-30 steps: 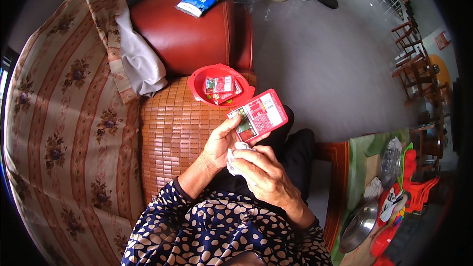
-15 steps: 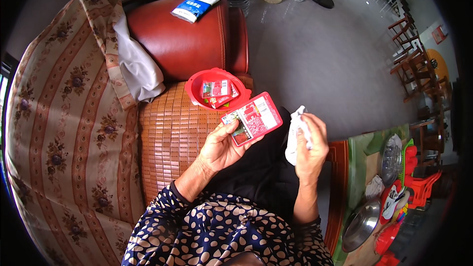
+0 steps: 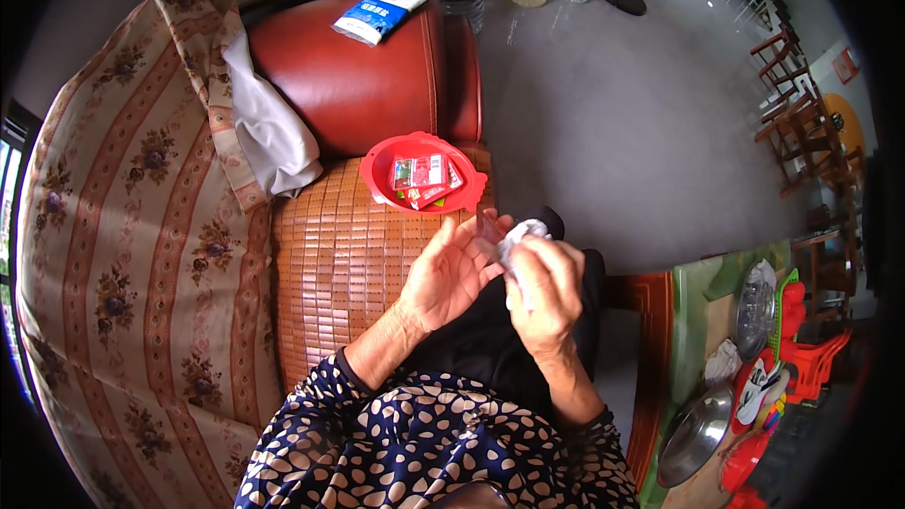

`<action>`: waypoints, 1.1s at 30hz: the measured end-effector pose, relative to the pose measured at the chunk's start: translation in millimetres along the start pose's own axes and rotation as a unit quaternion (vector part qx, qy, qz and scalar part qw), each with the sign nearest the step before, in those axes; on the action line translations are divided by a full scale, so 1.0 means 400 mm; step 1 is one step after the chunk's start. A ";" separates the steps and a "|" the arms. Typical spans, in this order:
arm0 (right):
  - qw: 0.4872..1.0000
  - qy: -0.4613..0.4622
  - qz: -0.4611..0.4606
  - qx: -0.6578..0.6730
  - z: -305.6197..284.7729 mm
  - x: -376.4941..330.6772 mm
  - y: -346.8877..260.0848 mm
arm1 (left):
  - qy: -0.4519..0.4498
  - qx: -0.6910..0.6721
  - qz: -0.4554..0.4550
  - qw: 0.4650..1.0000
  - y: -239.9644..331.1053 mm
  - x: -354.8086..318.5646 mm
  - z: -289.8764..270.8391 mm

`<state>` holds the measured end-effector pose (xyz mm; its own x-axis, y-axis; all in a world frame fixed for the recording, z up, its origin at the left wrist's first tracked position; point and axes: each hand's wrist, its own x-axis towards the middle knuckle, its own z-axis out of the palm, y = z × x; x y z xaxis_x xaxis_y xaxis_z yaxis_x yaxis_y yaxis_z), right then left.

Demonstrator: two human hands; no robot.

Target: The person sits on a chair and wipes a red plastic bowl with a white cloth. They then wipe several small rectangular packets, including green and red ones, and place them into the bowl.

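Both hands up over the lap, close together, likely to work on one small thing. Right hand [image 3: 547, 287] curled tight around a crumpled white wrapper [image 3: 520, 236], pinched at the fingertips. Left hand [image 3: 451, 275] half open, fingers just touching the wrapper's near side. Just past the fingers, a red bowl [image 3: 379, 174] of small packets [image 3: 421, 174] on the woven mat [image 3: 330, 273].

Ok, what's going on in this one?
A person seated on a woven mat holds both hands together over the lap. The right hand grips a crumpled white wrapper, and the left hand touches it. Beside them, a red dish holds small red packets.
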<state>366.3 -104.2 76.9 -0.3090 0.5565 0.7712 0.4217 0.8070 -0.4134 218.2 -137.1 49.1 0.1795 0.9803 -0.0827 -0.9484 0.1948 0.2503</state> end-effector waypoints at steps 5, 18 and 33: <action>0.989 -0.136 -0.065 0.013 0.008 -0.036 -0.020 | 0.027 -0.025 -0.023 0.999 0.002 -0.005 0.048; 0.992 -0.123 0.016 -0.006 -0.003 0.030 -0.005 | -0.034 -0.104 -0.050 0.993 0.000 -0.015 0.013; 0.977 -0.211 -0.002 0.012 0.025 0.038 -0.040 | -0.030 -0.073 -0.032 0.996 0.009 -0.003 0.019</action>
<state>346.3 -106.8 90.6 -0.6368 0.5805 0.5074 0.4005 0.8114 -0.4257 216.4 -137.3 57.5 0.2517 0.9672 -0.0355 -0.9617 0.2541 0.1028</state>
